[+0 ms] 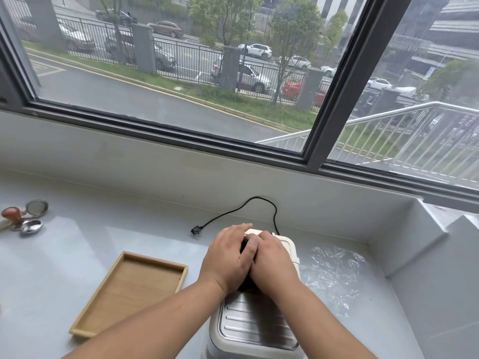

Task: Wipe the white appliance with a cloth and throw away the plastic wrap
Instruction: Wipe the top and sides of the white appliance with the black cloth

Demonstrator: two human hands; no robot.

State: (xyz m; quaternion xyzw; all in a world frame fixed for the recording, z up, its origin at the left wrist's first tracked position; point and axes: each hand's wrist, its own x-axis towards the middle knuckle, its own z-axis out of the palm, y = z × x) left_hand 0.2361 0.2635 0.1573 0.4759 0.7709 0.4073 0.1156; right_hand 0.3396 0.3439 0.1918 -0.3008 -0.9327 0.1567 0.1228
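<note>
**Hands on the appliance top, wrap not yet binned**

We see both hands side by side on the far top of the white appliance (287,244), which stands near us at the middle of the counter (77,242). The left hand (228,257) lies with its fingers stretched flat. The right hand (276,265) covers a dark thing (245,283), and we cannot tell whether its fingers grasp it or whether it is the cloth.

We judge the wiping step is in hand. The plastic wrap (334,270) lies crumpled just right of the appliance. Next we would finish the wiping strokes, then gather the wrap in one hand.
</note>
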